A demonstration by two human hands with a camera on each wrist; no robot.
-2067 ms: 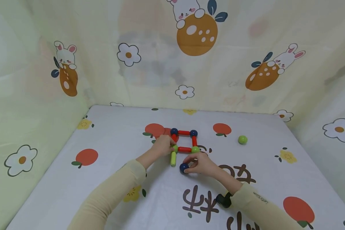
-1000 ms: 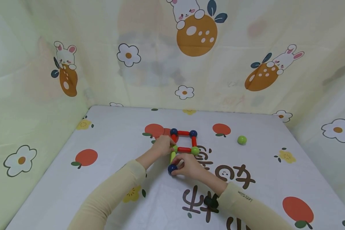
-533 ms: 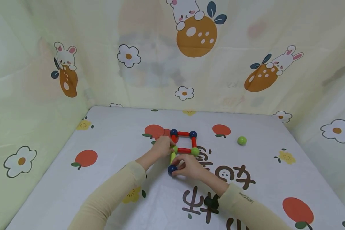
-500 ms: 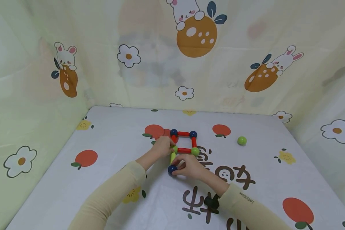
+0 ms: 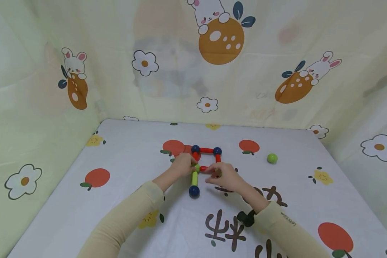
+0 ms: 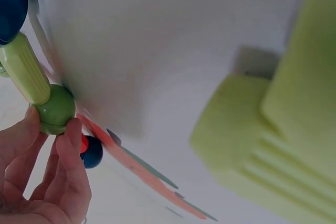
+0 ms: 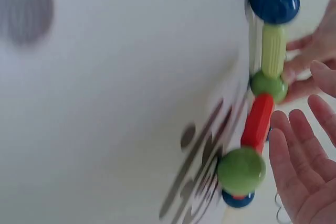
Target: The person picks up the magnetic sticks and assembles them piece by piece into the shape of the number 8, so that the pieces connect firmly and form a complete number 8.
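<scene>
My left hand [image 5: 182,164] pinches a green ball [image 6: 56,109] at the near left corner of a square of red rods and balls. From that ball a light green rod [image 5: 195,179] runs toward me, with a dark blue ball [image 5: 194,191] touching its near end. My right hand [image 5: 226,176] hovers over the square's near right corner, fingers apart and holding nothing. It hides that corner in the head view; the right wrist view shows a green ball [image 7: 242,170] there, joined by a red rod [image 7: 258,123]. Two dark blue balls mark the far corners, one being the far right ball [image 5: 217,151].
A loose green ball [image 5: 272,158] lies to the right on the printed white tablecloth [image 5: 125,143]. A patterned curtain [image 5: 174,82] stands behind the table. A black object [image 5: 246,218] sits at my right wrist. A blurred light green ribbed shape [image 6: 294,129] fills the left wrist view's right side.
My right hand brought the dark blue ball left to the light green rod's end, let go of it, and moved back up and right. The left hand stayed in place.
</scene>
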